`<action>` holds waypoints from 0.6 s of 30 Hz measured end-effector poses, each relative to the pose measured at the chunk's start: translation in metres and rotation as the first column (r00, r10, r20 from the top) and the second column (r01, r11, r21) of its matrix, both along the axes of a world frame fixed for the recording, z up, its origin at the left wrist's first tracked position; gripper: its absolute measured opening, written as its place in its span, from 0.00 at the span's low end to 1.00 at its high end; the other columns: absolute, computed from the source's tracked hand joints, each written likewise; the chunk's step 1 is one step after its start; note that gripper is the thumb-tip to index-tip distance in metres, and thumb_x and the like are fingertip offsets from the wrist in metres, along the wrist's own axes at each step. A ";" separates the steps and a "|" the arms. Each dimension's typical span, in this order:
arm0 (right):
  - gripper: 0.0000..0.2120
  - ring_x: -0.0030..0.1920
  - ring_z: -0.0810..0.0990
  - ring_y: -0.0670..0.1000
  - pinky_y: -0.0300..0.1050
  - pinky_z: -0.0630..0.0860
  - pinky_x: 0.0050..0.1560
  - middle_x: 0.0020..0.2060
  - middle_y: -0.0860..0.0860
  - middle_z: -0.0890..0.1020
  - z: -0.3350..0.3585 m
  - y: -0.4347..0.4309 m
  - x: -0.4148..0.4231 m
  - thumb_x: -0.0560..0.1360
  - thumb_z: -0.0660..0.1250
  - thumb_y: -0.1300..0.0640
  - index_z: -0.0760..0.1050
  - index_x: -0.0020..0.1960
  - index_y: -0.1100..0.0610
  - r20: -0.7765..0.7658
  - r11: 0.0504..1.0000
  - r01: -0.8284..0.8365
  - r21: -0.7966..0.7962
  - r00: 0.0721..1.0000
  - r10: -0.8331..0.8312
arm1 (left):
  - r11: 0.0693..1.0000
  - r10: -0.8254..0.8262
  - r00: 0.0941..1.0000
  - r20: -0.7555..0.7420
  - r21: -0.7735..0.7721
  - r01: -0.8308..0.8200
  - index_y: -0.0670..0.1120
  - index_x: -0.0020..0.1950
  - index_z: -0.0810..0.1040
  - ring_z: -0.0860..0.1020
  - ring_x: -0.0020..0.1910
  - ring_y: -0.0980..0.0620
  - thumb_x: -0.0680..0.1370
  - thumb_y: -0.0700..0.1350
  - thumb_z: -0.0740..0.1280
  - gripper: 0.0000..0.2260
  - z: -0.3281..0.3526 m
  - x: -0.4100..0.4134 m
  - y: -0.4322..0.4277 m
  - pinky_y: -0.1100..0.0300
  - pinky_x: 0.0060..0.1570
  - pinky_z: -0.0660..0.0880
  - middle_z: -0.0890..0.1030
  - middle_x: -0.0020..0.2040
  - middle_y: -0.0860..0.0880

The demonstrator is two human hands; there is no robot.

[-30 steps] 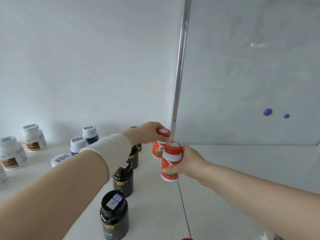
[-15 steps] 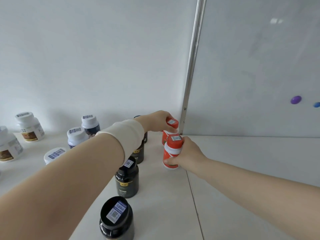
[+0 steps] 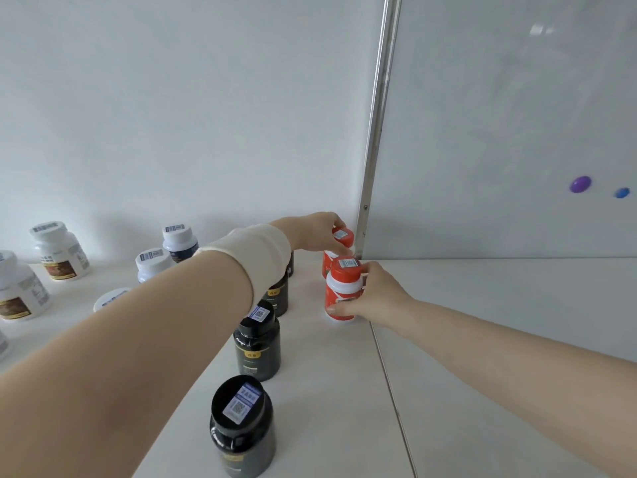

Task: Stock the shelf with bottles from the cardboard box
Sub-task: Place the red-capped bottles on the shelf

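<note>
Two red-and-white bottles stand upright on the white shelf (image 3: pixel 327 391) near the back wall. My left hand (image 3: pixel 315 232) grips the far red bottle (image 3: pixel 342 237) by its cap, close to the metal post. My right hand (image 3: pixel 374 296) is wrapped around the side of the near red bottle (image 3: pixel 341 291), whose base rests on the shelf just in front of the far one. The cardboard box is out of view.
A row of black bottles (image 3: pixel 256 343) runs from the front (image 3: pixel 241 426) toward the back, left of the red ones. White bottles (image 3: pixel 60 251) and blue-labelled ones (image 3: pixel 179 238) stand at the left. A metal post (image 3: pixel 377 125) edges a whiteboard carrying two magnets (image 3: pixel 580 184).
Both hands moved the red bottles back and down. The near bottle, held in the air a second ago, now stands on the shelf in front of the far one.
</note>
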State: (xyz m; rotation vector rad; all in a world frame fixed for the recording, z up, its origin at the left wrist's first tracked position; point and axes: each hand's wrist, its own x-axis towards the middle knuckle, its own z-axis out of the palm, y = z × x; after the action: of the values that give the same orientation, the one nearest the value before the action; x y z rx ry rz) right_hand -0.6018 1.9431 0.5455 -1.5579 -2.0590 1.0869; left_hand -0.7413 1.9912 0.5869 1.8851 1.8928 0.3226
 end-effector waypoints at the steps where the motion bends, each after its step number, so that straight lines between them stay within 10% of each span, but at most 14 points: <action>1: 0.38 0.66 0.72 0.55 0.50 0.68 0.68 0.67 0.54 0.71 0.005 -0.003 0.004 0.66 0.76 0.57 0.60 0.70 0.58 0.004 1.000 -0.007 0.003 1.000 0.007 | 1.000 0.006 1.000 -0.007 0.004 -0.006 0.45 0.72 0.63 0.69 0.67 0.46 0.76 0.51 0.67 0.28 0.005 0.001 -0.005 0.52 0.66 0.67 0.69 0.70 0.47; 11: 0.29 0.69 0.67 0.54 0.44 0.66 0.64 0.70 0.53 0.68 0.072 -0.068 0.042 0.76 0.65 0.48 0.61 0.72 0.57 0.190 0.933 -0.146 0.330 0.978 0.086 | 0.942 0.178 0.945 -0.275 0.324 -0.083 0.46 0.71 0.64 0.71 0.65 0.45 0.79 0.50 0.62 0.22 0.063 0.016 -0.123 0.52 0.62 0.68 0.72 0.67 0.46; 18: 0.25 0.70 0.65 0.57 0.52 0.64 0.66 0.69 0.56 0.66 0.085 -0.155 0.009 0.77 0.60 0.51 0.60 0.72 0.57 0.435 0.743 -0.364 0.562 0.894 0.110 | 0.913 0.326 0.561 -0.761 0.407 0.022 0.45 0.68 0.66 0.71 0.62 0.44 0.80 0.48 0.60 0.18 0.064 0.004 -0.257 0.54 0.58 0.65 0.73 0.63 0.45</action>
State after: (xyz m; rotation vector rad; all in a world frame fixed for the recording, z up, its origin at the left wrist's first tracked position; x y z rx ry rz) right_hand -0.5928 1.7878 0.6304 -1.2155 -2.5652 0.0716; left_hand -0.7377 1.7338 0.6511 2.3780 2.7872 -0.2433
